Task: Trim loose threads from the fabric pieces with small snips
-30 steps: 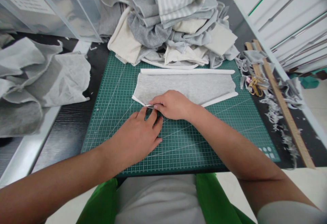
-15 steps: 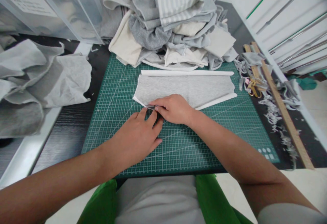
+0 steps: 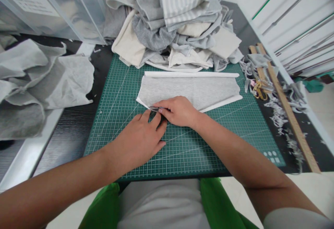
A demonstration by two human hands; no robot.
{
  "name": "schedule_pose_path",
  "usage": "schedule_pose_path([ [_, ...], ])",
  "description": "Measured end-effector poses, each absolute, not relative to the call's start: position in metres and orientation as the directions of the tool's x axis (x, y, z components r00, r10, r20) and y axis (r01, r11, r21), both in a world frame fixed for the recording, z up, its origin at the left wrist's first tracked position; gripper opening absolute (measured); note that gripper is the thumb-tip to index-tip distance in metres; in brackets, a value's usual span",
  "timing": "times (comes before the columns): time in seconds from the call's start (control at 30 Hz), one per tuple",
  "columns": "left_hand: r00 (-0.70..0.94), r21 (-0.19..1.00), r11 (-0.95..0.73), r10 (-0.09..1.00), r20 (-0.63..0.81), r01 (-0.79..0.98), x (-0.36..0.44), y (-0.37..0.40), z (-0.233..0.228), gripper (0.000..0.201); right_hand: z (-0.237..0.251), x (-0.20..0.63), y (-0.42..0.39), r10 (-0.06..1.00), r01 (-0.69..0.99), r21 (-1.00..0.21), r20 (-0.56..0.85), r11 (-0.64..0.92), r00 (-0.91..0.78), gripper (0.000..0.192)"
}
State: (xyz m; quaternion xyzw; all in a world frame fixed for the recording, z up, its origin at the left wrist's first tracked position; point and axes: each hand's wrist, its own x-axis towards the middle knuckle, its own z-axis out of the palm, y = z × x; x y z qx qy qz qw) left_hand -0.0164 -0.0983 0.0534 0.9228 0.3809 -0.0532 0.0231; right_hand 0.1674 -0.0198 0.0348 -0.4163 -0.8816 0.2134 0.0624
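On the green cutting mat (image 3: 125, 93), a grey cloth piece (image 3: 193, 89) lies at 12 o'clock. The right hand (image 3: 179, 111) pinches its near folded edge with a small metal tool (image 3: 154, 109); at 7 o'clock the left hand (image 3: 137, 140) rests flat, fingertips (image 3: 156, 117) touching that edge.

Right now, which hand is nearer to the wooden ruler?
Right. The right hand rests on the grey fabric piece, toward the wooden ruler at the mat's right; the left hand lies farther left.

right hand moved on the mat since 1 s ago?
No. The right hand sits at the same spot on the grey fabric piece's near edge; the small frame shift matches the cutting mat, so that is the camera.
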Motion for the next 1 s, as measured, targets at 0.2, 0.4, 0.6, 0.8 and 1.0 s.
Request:
schedule_pose_path([
  [0.2,0.697,0.03,-0.7,0.705,-0.132,0.714,-0.021,-0.096,0.0565,0.054,0.0325,0.1681,-0.0197,0.756,0.698,-0.429,-0.051,0.574,-0.652,0.037],
  [0.4,0.676,0.045,-0.677,0.725,-0.133,0.735,-0.0215,-0.0955,0.0585,0.055,0.0315,0.1686,-0.0202,0.753,0.7,-0.417,-0.052,0.58,-0.656,0.037],
  [0.6,0.669,0.042,-0.671,0.727,-0.156,0.74,-0.02,-0.0951,0.0567,0.06,0.0305,0.1683,-0.0201,0.768,0.713,-0.411,-0.046,0.568,-0.638,0.037],
  [0.8,0.678,0.021,-0.684,0.718,-0.155,0.729,-0.0202,-0.0963,0.0578,0.059,0.0308,0.1679,-0.0195,0.786,0.704,-0.454,-0.015,0.546,-0.618,0.037],
  [1.0,0.694,0.004,-0.701,0.706,-0.142,0.713,-0.0222,-0.096,0.0566,0.059,0.0313,0.167,-0.0176,0.783,0.694,-0.477,-0.019,0.539,-0.621,0.036],
])
